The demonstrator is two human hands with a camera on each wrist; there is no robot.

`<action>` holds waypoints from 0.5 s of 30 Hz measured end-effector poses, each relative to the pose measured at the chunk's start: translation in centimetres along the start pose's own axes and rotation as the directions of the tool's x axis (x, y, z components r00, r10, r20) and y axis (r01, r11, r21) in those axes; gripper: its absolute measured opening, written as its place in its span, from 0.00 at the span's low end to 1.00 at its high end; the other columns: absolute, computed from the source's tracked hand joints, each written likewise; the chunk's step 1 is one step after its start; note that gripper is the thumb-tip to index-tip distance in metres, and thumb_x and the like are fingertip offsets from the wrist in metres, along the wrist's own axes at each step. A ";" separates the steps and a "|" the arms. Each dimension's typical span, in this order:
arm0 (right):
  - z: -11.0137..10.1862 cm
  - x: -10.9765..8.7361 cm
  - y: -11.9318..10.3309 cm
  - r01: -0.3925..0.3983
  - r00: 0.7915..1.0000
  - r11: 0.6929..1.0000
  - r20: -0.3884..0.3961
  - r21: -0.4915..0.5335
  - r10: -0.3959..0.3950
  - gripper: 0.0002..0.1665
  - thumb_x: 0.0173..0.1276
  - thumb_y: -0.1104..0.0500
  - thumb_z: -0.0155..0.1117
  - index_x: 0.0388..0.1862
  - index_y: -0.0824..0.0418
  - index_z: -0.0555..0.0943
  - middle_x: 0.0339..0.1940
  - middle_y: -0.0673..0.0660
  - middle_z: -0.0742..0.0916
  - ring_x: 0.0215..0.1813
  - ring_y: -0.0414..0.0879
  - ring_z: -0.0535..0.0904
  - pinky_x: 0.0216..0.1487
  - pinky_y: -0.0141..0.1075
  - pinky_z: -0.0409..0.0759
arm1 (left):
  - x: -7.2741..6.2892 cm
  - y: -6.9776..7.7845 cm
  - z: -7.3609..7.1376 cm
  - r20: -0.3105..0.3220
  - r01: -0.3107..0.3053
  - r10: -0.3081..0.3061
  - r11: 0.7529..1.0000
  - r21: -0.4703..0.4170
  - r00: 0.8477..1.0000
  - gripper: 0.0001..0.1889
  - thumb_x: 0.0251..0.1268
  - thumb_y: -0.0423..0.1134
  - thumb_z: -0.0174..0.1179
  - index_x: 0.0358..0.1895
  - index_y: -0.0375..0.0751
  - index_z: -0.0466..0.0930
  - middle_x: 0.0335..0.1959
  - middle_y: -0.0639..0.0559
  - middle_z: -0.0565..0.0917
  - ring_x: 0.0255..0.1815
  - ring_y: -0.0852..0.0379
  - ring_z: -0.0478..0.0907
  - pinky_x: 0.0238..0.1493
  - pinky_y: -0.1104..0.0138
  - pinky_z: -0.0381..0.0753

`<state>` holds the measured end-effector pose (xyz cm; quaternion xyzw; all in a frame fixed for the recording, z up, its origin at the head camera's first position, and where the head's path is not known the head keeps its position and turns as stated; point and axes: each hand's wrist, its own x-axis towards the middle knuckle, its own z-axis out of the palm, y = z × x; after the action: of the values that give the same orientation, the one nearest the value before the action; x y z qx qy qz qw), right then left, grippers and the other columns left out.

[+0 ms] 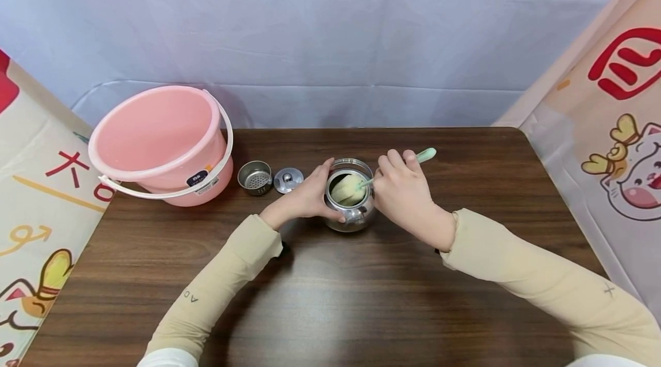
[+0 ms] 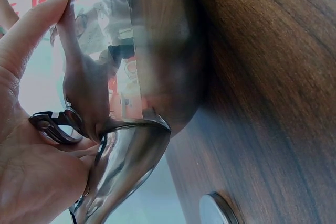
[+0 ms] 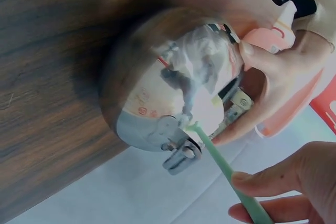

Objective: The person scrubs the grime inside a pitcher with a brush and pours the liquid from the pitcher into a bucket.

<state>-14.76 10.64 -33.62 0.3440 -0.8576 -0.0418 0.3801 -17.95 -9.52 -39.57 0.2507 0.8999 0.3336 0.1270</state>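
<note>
A shiny stainless steel teapot [image 1: 351,221] stands on the table without its lid. My left hand [image 1: 308,195] holds it from the left, thumb on the near side and fingers round the far side of the mouth. The left wrist view shows the pot's spout [image 2: 134,153] close to the palm. My right hand [image 1: 405,192] grips the pale green handle [image 3: 223,166] of a sponge brush, thumb pressed along it. The brush's cream sponge head [image 1: 348,189] sits inside the teapot's mouth. My right fingers hide part of the handle in the head view.
Left of the teapot lie its small metal lid [image 1: 288,180] and a perforated metal strainer [image 1: 255,178]. A large pink bucket [image 1: 170,172] with a white handle stands at the table's back left. A pale cloth [image 1: 330,57] hangs behind the wooden table [image 1: 361,309].
</note>
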 end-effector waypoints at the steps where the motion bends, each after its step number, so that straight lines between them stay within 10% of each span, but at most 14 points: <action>1: -0.1 0.0 0.1 -0.007 1.000 1.000 0.007 0.012 0.007 0.12 0.46 0.72 0.49 0.06 0.66 0.69 0.16 0.58 0.67 0.28 0.53 0.60 0.43 0.48 0.63 | 0.0 0.0 0.0 -0.001 -0.001 0.001 1.000 0.004 1.000 0.64 0.34 0.48 0.76 0.70 0.29 0.37 0.65 0.34 0.58 0.66 0.46 0.57 0.63 0.58 0.60; 15: -1.3 -0.1 0.8 -0.075 0.997 0.996 0.000 0.048 0.075 0.13 0.46 0.67 0.58 0.07 0.67 0.70 0.15 0.57 0.69 0.26 0.53 0.61 0.43 0.52 0.62 | 0.0 0.1 -0.1 0.005 0.005 -0.005 1.000 0.014 1.000 0.64 0.34 0.48 0.75 0.70 0.29 0.37 0.65 0.34 0.58 0.66 0.46 0.57 0.63 0.58 0.61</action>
<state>-14.25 11.55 -32.52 0.3208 -0.8702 -0.0064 0.3738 -17.91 -9.51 -39.46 0.2502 0.9024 0.3265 0.1284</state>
